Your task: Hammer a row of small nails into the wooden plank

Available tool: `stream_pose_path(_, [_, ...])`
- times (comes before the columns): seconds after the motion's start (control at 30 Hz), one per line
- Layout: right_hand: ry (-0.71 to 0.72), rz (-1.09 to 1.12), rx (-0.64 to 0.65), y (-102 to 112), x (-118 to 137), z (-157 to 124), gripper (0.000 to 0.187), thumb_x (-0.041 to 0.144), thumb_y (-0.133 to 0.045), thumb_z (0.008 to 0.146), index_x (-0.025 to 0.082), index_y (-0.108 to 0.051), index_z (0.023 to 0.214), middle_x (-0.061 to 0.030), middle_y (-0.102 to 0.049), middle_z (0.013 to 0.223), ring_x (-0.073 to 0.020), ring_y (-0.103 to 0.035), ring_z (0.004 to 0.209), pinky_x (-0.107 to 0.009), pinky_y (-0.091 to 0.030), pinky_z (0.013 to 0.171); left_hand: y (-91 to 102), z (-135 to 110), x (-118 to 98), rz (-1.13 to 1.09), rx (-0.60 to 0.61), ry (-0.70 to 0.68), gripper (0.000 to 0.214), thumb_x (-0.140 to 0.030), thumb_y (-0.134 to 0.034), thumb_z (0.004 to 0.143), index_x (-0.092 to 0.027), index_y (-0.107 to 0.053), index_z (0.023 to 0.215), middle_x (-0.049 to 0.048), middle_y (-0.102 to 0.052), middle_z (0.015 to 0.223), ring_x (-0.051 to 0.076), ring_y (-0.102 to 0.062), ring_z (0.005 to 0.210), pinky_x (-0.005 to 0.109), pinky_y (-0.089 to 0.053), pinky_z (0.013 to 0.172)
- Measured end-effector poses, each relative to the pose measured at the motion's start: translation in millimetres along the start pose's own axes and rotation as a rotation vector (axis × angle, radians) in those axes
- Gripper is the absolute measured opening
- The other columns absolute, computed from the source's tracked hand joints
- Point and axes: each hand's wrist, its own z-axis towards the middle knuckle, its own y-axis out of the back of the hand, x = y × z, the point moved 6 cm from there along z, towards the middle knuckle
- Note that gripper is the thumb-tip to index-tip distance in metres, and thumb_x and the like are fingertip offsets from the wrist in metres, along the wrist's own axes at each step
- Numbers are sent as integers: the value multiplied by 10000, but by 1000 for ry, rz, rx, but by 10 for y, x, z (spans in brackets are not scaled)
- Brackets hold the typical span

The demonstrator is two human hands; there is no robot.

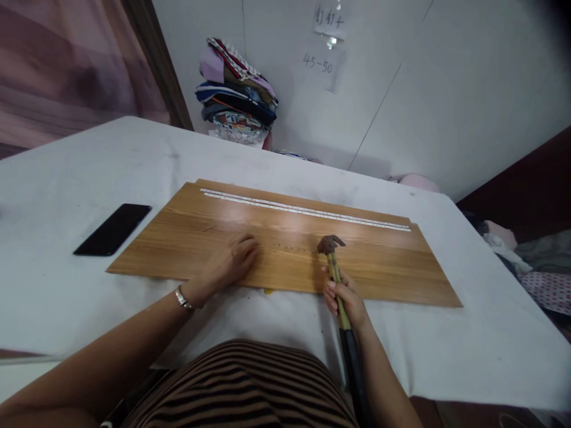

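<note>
A claw hammer [341, 291] is gripped by my right hand [345, 297] around the upper part of its handle, close below the head. Its rusty head is over the wooden board [383, 267], right of a short row of small nail-like heads [292, 247]. My left hand [234, 258] rests on the board to the left of that row. Its fingers are curled together, and whatever is in them, if anything, is hidden. A thin loose nail [208, 227] lies on the board beyond the left hand.
Two white measuring strips [303, 210] run along the board's far side. A black phone [113, 230] lies left of the board on the white-covered table [57, 309]. Folded clothes [238, 95] are stacked against the wall behind. More fabric [546, 267] is piled at the right.
</note>
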Motion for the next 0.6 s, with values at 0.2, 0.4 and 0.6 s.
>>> stream_pose_path(0.2, [1, -15, 0, 10, 7, 0, 353, 293, -667, 764, 168, -572, 1081, 105, -449, 518, -40, -312, 293, -156, -232, 263, 32, 18, 122, 49, -31, 46, 348, -341, -366, 940, -174, -651, 1047, 120, -645, 1134, 247, -589, 1055, 417, -450, 985])
stream_pose_path(0.4, [23, -16, 5, -8, 37, -24, 341, 292, -667, 773, 177, -572, 1080, 105, -444, 531, -36, -311, 296, -153, -237, 269, 102, 38, 325, 134, -35, 125, 369, -410, -385, 929, -172, -649, 1030, 128, -633, 1174, 267, -568, 1101, 427, -423, 1006])
stream_pose_path(0.6, [31, -7, 8, -18, 45, -26, 329, 285, -658, 781, 185, -575, 1083, 97, -438, 538, -39, -308, 305, -155, -238, 267, 152, 6, 368, 159, -55, 149, 379, -421, -366, 935, -176, -638, 1033, 119, -613, 1203, 264, -554, 1120, 426, -417, 1007])
